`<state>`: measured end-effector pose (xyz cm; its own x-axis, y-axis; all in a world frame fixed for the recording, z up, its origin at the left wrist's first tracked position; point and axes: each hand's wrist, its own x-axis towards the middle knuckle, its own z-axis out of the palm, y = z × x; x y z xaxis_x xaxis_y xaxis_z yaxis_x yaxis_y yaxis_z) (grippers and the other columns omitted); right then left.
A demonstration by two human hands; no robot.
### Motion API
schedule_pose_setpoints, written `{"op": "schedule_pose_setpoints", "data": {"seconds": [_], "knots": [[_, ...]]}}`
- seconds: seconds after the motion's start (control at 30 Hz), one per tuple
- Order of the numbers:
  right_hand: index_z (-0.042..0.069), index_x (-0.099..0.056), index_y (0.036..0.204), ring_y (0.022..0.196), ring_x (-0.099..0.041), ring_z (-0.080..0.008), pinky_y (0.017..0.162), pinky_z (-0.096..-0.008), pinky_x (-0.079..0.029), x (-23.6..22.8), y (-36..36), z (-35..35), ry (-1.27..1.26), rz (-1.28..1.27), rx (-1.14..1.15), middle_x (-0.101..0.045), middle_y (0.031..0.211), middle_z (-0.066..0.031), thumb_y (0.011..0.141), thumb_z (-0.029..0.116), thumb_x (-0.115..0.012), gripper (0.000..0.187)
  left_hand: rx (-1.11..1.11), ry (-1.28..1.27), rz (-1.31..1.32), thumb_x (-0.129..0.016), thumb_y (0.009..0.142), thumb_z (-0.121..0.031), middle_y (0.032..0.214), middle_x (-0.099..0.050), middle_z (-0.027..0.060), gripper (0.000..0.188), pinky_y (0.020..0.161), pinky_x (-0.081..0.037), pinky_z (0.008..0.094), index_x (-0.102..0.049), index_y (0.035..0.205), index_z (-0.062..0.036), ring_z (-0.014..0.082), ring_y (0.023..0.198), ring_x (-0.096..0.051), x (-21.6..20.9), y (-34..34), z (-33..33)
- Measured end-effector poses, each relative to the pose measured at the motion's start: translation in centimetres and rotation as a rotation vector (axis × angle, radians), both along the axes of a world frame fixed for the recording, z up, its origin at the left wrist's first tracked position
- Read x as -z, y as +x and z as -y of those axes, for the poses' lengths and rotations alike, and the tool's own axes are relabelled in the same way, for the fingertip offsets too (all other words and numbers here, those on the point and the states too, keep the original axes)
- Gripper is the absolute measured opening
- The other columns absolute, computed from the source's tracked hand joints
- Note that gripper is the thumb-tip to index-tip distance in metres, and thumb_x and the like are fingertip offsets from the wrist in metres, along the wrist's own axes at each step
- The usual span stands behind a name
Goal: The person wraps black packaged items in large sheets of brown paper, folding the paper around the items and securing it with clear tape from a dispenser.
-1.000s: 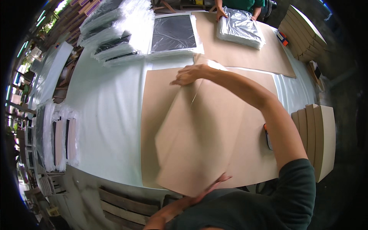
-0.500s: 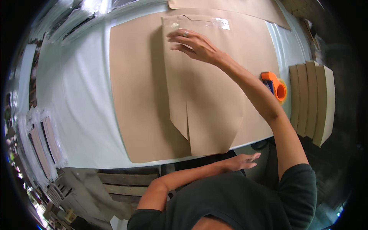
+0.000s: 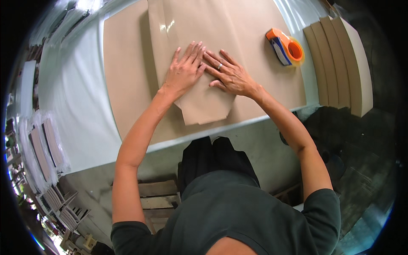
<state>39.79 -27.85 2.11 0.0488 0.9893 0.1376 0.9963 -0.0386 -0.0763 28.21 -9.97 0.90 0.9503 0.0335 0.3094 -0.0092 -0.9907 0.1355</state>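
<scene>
A package wrapped in brown paper [image 3: 191,25] lies on a larger flat sheet of brown paper [image 3: 125,80]. My left hand [image 3: 185,72] rests palm down on its near part, fingers stretched and pointing away from me. Close beside it, my right hand [image 3: 229,76], with a ring on one finger, lies flat with spread fingers on the same wrapping. Neither hand grips anything. The folded paper end [image 3: 206,106] sticks out toward me below the hands, its corners angled inward. Shiny clear tape [image 3: 166,27] shows on the package's upper left. What is inside the wrapping is hidden.
An orange tape dispenser [image 3: 278,35] with a clear roll sits right of the package. Several brown paper-covered slabs [image 3: 359,70] stand in a row at the table's right edge. Plastic-wrapped bundles [image 3: 42,148] are at the left. The pale-covered table [image 3: 74,114] ends just before me.
My left hand has come up from beside my body onto the package. My right hand has moved from its far end to the near part. The whole view has shifted.
</scene>
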Motion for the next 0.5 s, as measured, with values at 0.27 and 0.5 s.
{"op": "schedule_pose_setpoints", "data": {"seconds": [0.27,0.5], "knots": [[0.022,-0.028,0.149,0.139,-0.030,-0.0130,0.117,-0.0480,-0.018,1.3,-2.7,0.6,0.146,0.245,0.184,-0.029,0.154,0.0040,0.082,0.062,-0.052,0.081,-0.038,0.247,0.122,-0.052,0.093,-0.037,0.151,-0.035,-0.0009,0.058,0.109,-0.033,0.0479,-0.037,0.146,-0.0195,0.0222,0.140,-0.032,1.3,-4.1,0.5],[0.030,-0.031,0.147,0.138,-0.032,-0.0196,0.114,-0.0569,-0.019,1.8,-1.9,2.6,0.176,0.076,0.274,-0.033,0.151,0.0034,0.076,0.037,-0.070,0.082,-0.141,0.271,-0.055,-0.067,0.074,-0.051,0.153,-0.030,-0.0095,0.088,0.108,-0.035,0.0527,-0.026,0.149,-0.0302,0.0215,0.140,-0.030,0.7,-5.9,0.8]]}}
